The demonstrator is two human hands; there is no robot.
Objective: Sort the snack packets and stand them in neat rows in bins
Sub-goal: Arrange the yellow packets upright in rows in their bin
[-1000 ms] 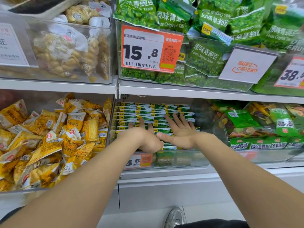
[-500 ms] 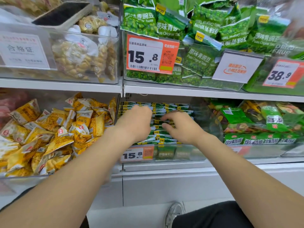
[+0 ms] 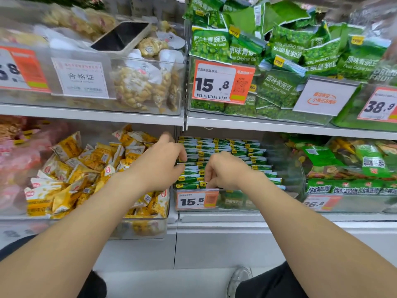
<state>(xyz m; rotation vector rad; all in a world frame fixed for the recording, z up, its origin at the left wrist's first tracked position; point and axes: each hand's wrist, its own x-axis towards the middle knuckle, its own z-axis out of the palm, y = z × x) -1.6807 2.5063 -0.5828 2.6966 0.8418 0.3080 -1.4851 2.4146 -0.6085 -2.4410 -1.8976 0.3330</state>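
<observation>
Small green pea packets (image 3: 242, 151) stand on edge in tight rows inside a clear bin (image 3: 238, 204) on the lower shelf, centre. My left hand (image 3: 159, 162) is at the left side of the rows, with its fingers curled onto the packet tops. Over the front rows my right hand (image 3: 225, 171) has its fingers curled down, pinching the tops of the nearest packets. The hands hide the middle front of the rows.
A bin of loose yellow packets (image 3: 90, 160) sits to the left, and a bin of mixed green packets (image 3: 354, 168) to the right. Above are larger green pea bags (image 3: 279, 87) and nut bags (image 3: 139, 87). A phone (image 3: 120, 36) lies on the upper left bin. A price tag (image 3: 196, 201) hangs on the bin front.
Both hands went from lying flat with spread fingers on the packets to curled over the rows. The left moved to the left side, the right drew back to the front rows.
</observation>
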